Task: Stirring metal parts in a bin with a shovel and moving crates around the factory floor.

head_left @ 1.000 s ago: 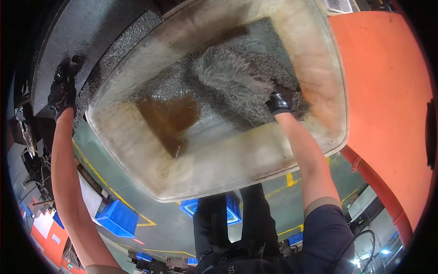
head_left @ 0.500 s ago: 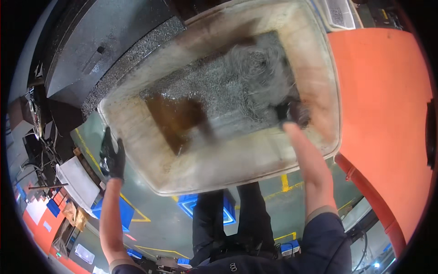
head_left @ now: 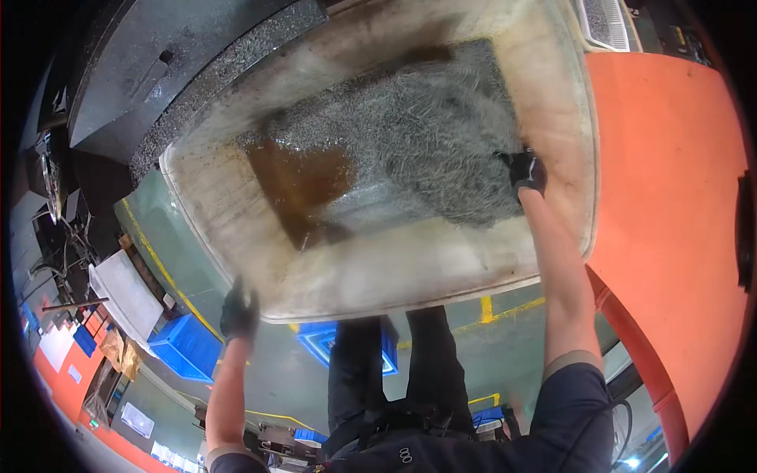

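Note:
Inside a large pale, stained tub, my right hand in a black glove is at the right edge of a heap of thin grey metal pieces. One or more of its fingers stretch left over the pieces, and I see nothing gripped in it. My left hand, also black-gloved and a little blurred, is beside the tub's near left corner with the thumb apart from the fingers. Whether it touches the rim is hard to tell. Brownish liquid covers the left part of the tub's floor.
An orange panel borders the tub on the right. Beyond its far left side is a grey metal chute with small metal bits along its edge. Blue crates stand on the green floor, and a white basket is at the far right.
My right hand has moved away from me, along the tub's right side. My left hand has come nearer and to the right, toward the near left corner. The swirling metal pieces now lie more spread out.

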A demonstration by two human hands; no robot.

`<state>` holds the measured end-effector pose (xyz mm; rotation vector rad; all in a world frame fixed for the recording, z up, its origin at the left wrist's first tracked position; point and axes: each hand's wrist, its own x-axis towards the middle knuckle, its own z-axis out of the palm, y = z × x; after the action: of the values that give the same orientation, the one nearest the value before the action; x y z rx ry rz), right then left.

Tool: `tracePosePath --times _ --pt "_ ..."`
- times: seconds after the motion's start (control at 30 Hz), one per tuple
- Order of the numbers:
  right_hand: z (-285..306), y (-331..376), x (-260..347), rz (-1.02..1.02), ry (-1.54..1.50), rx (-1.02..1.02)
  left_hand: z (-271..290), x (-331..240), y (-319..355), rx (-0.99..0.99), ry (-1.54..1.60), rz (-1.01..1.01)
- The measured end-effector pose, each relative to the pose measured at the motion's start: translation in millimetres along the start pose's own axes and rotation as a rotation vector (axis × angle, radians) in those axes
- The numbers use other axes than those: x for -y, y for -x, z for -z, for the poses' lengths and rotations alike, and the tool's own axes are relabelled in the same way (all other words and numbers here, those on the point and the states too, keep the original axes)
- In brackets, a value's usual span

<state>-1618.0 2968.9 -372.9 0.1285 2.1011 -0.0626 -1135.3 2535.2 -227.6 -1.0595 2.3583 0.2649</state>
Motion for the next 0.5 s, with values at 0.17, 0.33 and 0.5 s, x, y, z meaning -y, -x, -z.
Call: tracePosePath --times 0.17,0.33,0.5 --pt "-60.9 34.2 3.5 0.588 -0.180 -0.995 -32.0 11.4 2.1 0.020 0.002 -0.073" --pt "-132.6 16.6 21.0 0.717 0.474 -0.451 -55.5 13.4 21.0 0.184 0.021 0.053" --pt "-154.3 -131.6 -51.8 0.418 0.674 -0.469 -86.0 3.9 13.8 0.318 0.162 0.113"
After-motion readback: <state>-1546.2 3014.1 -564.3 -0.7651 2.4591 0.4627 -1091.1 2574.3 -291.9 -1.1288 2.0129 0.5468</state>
